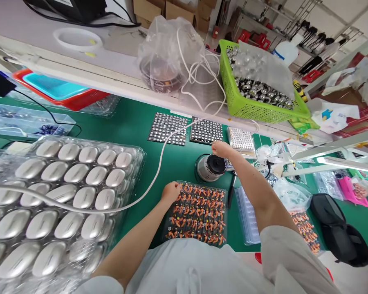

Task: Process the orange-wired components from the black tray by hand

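My left hand (171, 192) is at the upper left corner of a tray of small orange-and-black parts (199, 212), its fingers closed. Whether it grips the tray's edge or a small part there, I cannot tell. Farther off, my right hand (221, 149) is closed too, just above a round silver device with a black top (213, 166). What its fingers hold, if anything, is hidden. Beyond that hand lie a black tray of small round metal parts (206, 130) and a block of white-topped pieces (241, 139).
Plastic trays of silver oval cases (88, 198) fill the left, crossed by a white cable (155, 179). Another tray of round parts (167, 128) lies behind. A green basket (237, 100) stands on the shelf overhead. A black pen (232, 190) and an open black case (340, 228) lie right.
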Motion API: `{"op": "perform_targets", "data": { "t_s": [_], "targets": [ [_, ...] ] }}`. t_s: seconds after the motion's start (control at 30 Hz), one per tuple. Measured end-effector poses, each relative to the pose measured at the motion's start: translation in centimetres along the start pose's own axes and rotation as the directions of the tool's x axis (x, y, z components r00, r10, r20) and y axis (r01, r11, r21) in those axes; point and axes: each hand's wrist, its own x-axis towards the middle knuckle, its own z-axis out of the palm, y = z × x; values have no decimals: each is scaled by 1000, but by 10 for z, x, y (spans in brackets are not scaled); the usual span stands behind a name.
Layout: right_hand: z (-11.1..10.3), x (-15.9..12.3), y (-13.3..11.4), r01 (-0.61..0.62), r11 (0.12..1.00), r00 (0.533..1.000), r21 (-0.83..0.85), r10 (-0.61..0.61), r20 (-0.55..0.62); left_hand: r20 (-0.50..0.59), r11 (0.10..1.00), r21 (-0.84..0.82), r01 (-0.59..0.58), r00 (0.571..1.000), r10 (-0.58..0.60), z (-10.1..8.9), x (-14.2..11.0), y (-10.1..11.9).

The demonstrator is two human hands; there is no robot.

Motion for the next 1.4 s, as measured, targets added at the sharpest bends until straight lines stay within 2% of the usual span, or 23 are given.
{"op": "perform_targets", "data": {
  "t_s": [0.13,0.3,0.4,0.53,0.6,0.7,0.83,0.9,0.93,1.0,1.07,1.13,1.2,1.23,1.33,1.4],
  "targets": [
    [16,-43,-14,-94,996,984,-7,92,-153,-29,999,-50,18,999,-20,-8,-11,-14],
    [58,-84,-46,-167,985,950,48,174,-260,-69,999,-41,1,998,-4,-8,-30,-24],
    [74,-90,-62,-210,973,929,91,228,-291,-75,998,14,-56,996,57,1,-34,-15],
    [80,-106,-88,-246,951,871,187,301,-387,-65,982,119,-150,985,158,12,-27,6],
    [85,-126,-105,-219,946,846,240,307,-435,-56,968,174,-180,980,192,15,-21,15],
    [105,-168,-132,-151,913,829,379,326,-454,-36,948,242,-207,974,222,18,-12,22],
    [139,-224,-163,-70,773,811,631,412,-415,-12,924,286,-255,963,270,16,-8,27],
    [152,-244,-175,-30,631,815,775,464,-346,-13,909,282,-307,946,323,13,-14,32],
    [155,-251,-180,-18,530,822,848,491,-289,-15,898,273,-345,932,362,11,-19,36],
    [156,-259,-189,-5,287,831,958,534,-155,-15,862,242,-444,887,461,5,-36,45],
    [149,-259,-195,22,63,816,998,575,-54,2,805,196,-560,821,570,-2,-59,54],
    [136,-256,-197,87,-75,779,993,627,-21,29,742,148,-654,753,658,-12,-86,63],
    [120,-252,-197,145,-134,757,980,653,-23,57,670,106,-734,678,733,-23,-112,69],
    [110,-251,-196,161,-142,764,977,644,-32,59,601,95,-793,607,792,-29,-123,72],
    [84,-253,-194,153,-110,818,982,571,-63,28,442,132,-887,449,893,-46,-147,79],
    [72,-255,-195,138,-79,841,987,535,-75,-4,377,162,-912,382,924,-55,-156,81]
  ]
}}
